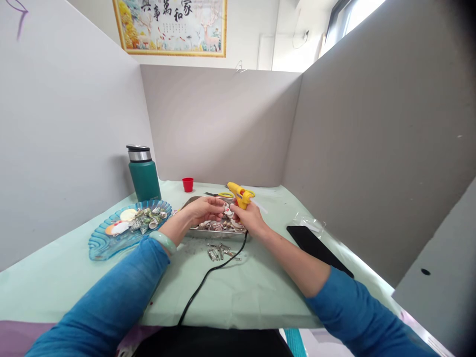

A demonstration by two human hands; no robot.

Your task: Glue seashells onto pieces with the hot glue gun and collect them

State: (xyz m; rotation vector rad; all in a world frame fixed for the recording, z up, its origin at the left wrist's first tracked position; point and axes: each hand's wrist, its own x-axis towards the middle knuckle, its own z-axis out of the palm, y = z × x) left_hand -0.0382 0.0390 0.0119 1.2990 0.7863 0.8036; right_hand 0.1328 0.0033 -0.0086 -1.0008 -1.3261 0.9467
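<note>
A yellow glue gun (241,195) and a small pale piece (226,210), held over a metal tray (219,235).

The glue gun sits in the right hand (250,217), fingers curled closed around its grip; the left hand (207,209) pinches the small pale piece between nearly closed fingertips, close by the right, though I can't tell whether the right fingers touch it too. Below them, the metal tray holds a jumble of little pieces. Just in front lie metal clips (220,253), with a black cord (204,280) running past to the table edge. Behind the tray are yellow-handled scissors (225,195) and a red cup (188,185); to the left, a blue dish (101,248) of small items stands before a green bottle (145,179).
</note>
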